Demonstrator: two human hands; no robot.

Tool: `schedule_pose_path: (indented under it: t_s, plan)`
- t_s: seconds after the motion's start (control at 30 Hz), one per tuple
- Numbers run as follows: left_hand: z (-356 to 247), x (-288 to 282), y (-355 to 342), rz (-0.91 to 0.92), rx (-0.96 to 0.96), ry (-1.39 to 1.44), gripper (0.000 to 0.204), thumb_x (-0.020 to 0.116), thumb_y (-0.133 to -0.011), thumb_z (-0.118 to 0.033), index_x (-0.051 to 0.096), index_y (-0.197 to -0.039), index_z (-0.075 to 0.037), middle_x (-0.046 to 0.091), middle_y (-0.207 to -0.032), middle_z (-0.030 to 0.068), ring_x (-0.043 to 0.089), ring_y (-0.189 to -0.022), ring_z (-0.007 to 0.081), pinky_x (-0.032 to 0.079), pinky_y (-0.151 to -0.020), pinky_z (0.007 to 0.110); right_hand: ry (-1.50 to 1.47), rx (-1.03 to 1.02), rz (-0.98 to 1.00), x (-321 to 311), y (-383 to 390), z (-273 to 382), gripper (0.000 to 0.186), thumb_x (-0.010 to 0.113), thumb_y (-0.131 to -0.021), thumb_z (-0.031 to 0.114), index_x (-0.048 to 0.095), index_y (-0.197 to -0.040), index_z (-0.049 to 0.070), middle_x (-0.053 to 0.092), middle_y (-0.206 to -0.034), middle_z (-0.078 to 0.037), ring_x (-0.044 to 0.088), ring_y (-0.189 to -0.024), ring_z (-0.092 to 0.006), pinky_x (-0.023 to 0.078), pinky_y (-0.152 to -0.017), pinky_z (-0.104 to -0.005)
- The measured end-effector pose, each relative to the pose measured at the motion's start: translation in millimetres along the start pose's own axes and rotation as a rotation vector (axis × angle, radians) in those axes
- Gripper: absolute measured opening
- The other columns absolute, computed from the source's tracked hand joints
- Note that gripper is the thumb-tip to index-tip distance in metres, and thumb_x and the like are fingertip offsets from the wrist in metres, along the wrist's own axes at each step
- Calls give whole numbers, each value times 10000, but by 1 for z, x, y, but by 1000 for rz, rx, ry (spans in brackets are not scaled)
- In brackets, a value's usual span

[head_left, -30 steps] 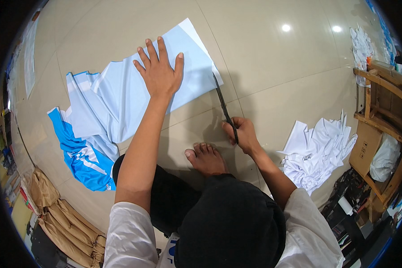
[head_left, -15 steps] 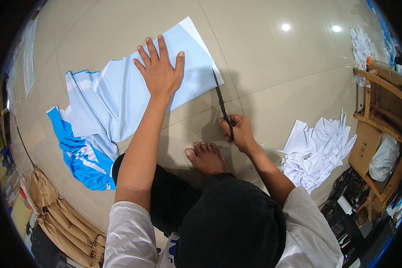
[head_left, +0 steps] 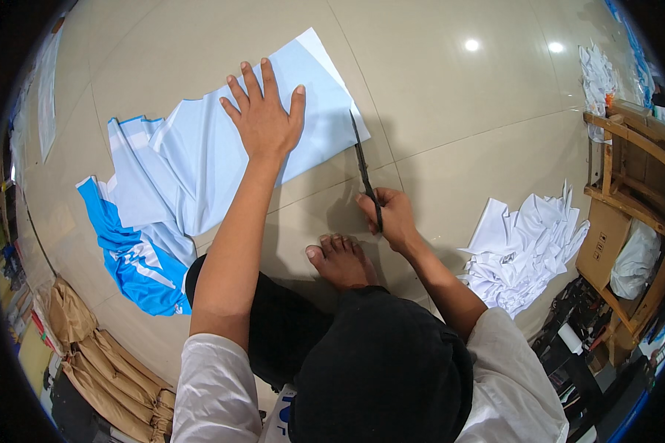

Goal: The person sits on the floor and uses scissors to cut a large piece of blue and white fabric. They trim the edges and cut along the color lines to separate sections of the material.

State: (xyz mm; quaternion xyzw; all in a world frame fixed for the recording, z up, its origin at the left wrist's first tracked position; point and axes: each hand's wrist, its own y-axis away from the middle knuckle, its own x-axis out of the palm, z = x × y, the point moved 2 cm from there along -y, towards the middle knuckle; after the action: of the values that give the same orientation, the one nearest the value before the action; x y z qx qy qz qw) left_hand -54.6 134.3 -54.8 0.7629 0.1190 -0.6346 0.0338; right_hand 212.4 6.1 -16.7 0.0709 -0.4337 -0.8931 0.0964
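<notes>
Seated on a pale tiled floor (head_left: 465,155), bare foot (head_left: 340,258) tucked forward. Right hand (head_left: 393,218), grip clamped on black scissors (head_left: 365,171), blades at the near edge of a light-blue fabric sheet (head_left: 199,155). Left hand (head_left: 264,118) beyond, fingers spread flat, pinning the sheet. White fabric scraps (head_left: 524,251) heaped to the right.

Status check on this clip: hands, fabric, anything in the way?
Left hand flat on pale blue fabric sheet. Right hand gripping black scissors, blades at sheet's right edge. Bare foot close by, clear of blades.
</notes>
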Motion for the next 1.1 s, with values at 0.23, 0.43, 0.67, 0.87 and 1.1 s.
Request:
schedule_pose_path:
  t_s: [0.23,0.43,0.67,0.87,1.1]
  plan:
    - [-1,-1,0,9,-6,32,877,444,-1108,-643,304,-1764,-77,229,-1812,296,112,-1672,574,35,-1314,743,-88,-43,-13,10,-3,-3,346,822,-973,292,692,-785,32,610,-627,-1,557,-516,-76,420,-478,-267]
    - [-1,0,0,6,-4,18,874,438,-1109,-643,303,-1765,-82,230,-1811,296,111,-1672,573,32,-1315,743,-85,-26,-27,13,-4,-3,334,816,-984,285,691,-796,38,611,-632,3,548,-508,-67,422,-468,-258]
    - [-1,-2,0,9,-7,24,882,444,-1105,-650,302,-1765,-82,234,-1810,297,121,-1671,570,38,-1314,743,-77,-43,-46,19,-2,-3,353,795,-984,267,695,-773,2,621,-622,-26,586,-513,-102,454,-473,-301]
    - [-2,-4,0,2,-6,41,877,453,-1108,-638,302,-1764,-77,236,-1808,301,127,-1668,575,41,-1314,742,-131,-33,-71,32,-1,-3,367,799,-963,291,691,-772,-3,623,-607,-35,588,-508,-109,456,-478,-300]
    - [-2,-2,1,-6,0,32,871,459,-1109,-632,310,-1761,-74,243,-1805,304,128,-1664,584,47,-1312,745,-143,-31,-95,38,-7,2,396,795,-954,329,683,-767,-1,630,-603,-39,588,-507,-111,452,-481,-304]
